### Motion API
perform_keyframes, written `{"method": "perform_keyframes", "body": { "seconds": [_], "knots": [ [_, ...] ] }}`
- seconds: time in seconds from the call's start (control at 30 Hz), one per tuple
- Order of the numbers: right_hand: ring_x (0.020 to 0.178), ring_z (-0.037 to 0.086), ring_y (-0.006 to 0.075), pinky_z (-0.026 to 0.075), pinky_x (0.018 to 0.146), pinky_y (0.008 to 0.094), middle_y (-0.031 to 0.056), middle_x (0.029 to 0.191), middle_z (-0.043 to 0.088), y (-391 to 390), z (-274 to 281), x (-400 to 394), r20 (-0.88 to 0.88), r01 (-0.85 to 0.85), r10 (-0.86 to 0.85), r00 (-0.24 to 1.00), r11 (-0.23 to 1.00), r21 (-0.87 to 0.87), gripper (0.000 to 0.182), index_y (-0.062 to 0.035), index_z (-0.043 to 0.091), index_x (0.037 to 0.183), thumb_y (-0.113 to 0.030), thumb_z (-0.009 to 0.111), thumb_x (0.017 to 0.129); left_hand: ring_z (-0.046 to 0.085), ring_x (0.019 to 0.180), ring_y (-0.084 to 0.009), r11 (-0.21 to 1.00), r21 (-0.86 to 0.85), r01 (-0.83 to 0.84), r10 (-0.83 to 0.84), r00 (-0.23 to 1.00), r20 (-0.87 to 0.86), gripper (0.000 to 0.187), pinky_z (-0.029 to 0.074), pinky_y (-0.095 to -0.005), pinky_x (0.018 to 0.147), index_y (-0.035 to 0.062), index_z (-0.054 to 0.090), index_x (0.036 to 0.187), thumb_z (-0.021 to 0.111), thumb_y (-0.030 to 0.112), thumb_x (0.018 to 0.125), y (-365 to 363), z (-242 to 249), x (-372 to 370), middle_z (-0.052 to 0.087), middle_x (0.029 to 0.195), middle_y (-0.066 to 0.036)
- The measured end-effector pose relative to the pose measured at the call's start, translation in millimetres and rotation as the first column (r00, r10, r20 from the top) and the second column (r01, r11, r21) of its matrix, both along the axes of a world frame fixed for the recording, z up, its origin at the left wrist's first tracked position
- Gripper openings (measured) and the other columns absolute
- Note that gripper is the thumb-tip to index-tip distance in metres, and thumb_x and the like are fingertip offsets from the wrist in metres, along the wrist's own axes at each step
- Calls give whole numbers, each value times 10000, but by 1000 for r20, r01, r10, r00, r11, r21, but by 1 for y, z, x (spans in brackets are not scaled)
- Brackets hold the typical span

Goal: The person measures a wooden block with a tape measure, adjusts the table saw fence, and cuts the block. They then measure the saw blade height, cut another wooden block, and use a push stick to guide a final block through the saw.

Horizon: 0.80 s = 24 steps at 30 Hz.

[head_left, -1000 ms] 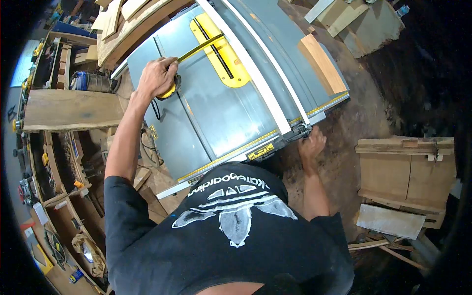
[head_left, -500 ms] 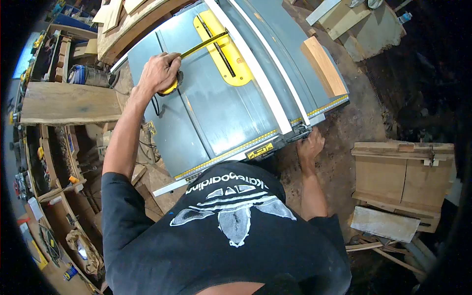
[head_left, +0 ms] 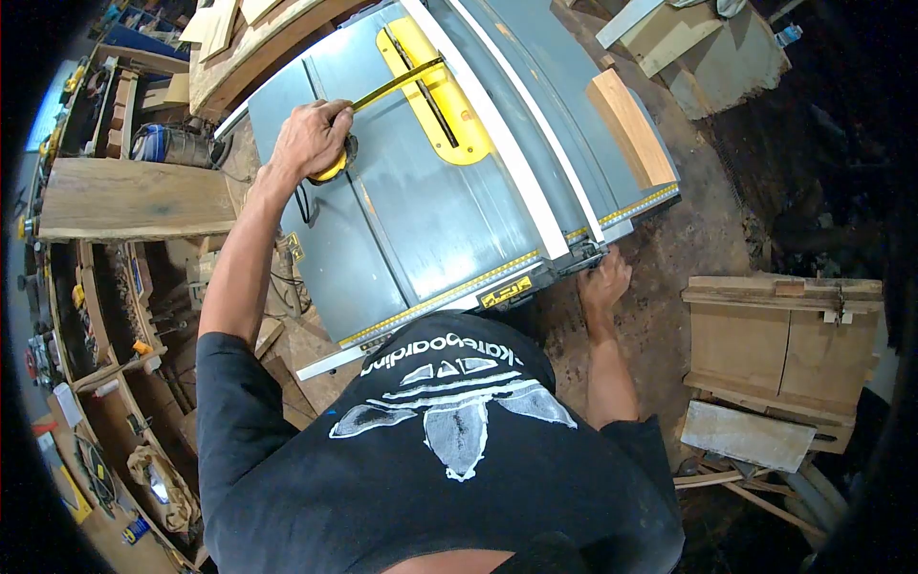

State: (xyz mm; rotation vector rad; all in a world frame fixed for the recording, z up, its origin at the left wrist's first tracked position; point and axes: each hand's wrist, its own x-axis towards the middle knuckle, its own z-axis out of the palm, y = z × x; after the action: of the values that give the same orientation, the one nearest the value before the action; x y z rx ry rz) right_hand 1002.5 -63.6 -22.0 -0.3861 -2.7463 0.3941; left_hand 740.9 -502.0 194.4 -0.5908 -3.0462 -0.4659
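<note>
My left hand (head_left: 308,143) is closed around a yellow tape measure (head_left: 332,171) above the table saw (head_left: 449,215). From its case the yellow blade (head_left: 397,83) extends over the yellow throat plate (head_left: 462,148) to the white rip fence (head_left: 521,177). A dark strap dangles beneath the case. My right hand (head_left: 604,281) is at the fence's front end, by the dark clamp (head_left: 579,256) and the front rail. Its fingers are curled and partly hidden under the rail, so what they grip does not show.
A wooden block (head_left: 631,129) rests on the saw's right side. To the left are a wide board (head_left: 139,199) and cluttered shelves (head_left: 134,407). A wooden sled-like panel (head_left: 784,349) and offcuts lie at right. Boards stand on a bench (head_left: 229,72) at upper left.
</note>
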Motion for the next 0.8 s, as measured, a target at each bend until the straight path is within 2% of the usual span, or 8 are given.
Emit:
{"method": "perform_keyframes", "body": {
  "seconds": [0.13,0.2,0.3,0.43,0.5,0.6,0.67,0.8],
  "knots": [
    [894,610,391,437,794,513,168,932,653,2,-5,2,-35,-17,18,999,1000,25,662,-5,566,1133,-175,806,539,679,910,-432,1000,-5,-8,8,1000,7,398,529,-457,868,-25,708,1107,498,284,972,-1,0,1,694,997,-270],
    [893,609,393,438,794,510,171,930,652,3,-9,2,-8,-10,10,1000,1000,13,663,-2,564,1134,-176,803,540,675,875,-417,1000,-11,27,-27,999,-39,387,541,-476,826,45,721,1124,483,316,983,-4,-5,-2,699,961,-232],
    [895,609,393,439,794,507,172,930,652,6,-12,3,-48,-46,49,998,998,53,665,-1,562,1136,-171,800,538,676,875,-414,1000,-17,20,-21,999,-35,391,542,-473,824,42,720,1125,480,316,984,-4,-6,-2,698,961,-234],
    [899,606,392,438,795,504,171,930,645,3,-8,3,-27,-25,25,999,1000,-12,676,-12,559,1147,-188,805,542,677,872,-411,1000,-16,14,-15,999,-31,391,542,-473,820,40,720,1122,482,317,983,-3,-4,0,697,957,-237],
    [901,605,392,436,792,502,170,929,642,3,-8,2,-39,-17,16,999,999,-27,672,-18,558,1145,-195,806,546,681,911,-433,1000,-15,-19,19,1000,23,399,530,-462,858,-16,711,1122,499,286,972,0,-1,0,696,1011,-265],
    [903,603,389,433,793,497,162,928,637,4,-11,6,-134,-58,60,989,998,14,667,-28,557,1143,-209,812,553,675,925,-439,1000,-23,-4,4,1000,14,398,525,-464,865,-22,709,1120,501,284,972,2,2,2,693,1023,-270],
    [895,601,383,430,789,496,156,922,636,4,-9,6,34,6,-5,999,999,-37,640,-31,565,1128,-194,814,561,670,931,-444,1000,-16,7,-7,1000,7,393,523,-465,867,-24,709,1115,502,279,972,2,3,2,691,1029,-270],
    [890,604,374,433,781,489,156,917,636,5,-12,4,57,30,-29,998,999,-16,619,-34,574,1117,-173,814,563,659,943,-450,1000,4,28,-28,1000,-14,374,518,-471,872,-21,711,1105,510,265,970,0,3,3,690,1042,-268]
  ]
}}
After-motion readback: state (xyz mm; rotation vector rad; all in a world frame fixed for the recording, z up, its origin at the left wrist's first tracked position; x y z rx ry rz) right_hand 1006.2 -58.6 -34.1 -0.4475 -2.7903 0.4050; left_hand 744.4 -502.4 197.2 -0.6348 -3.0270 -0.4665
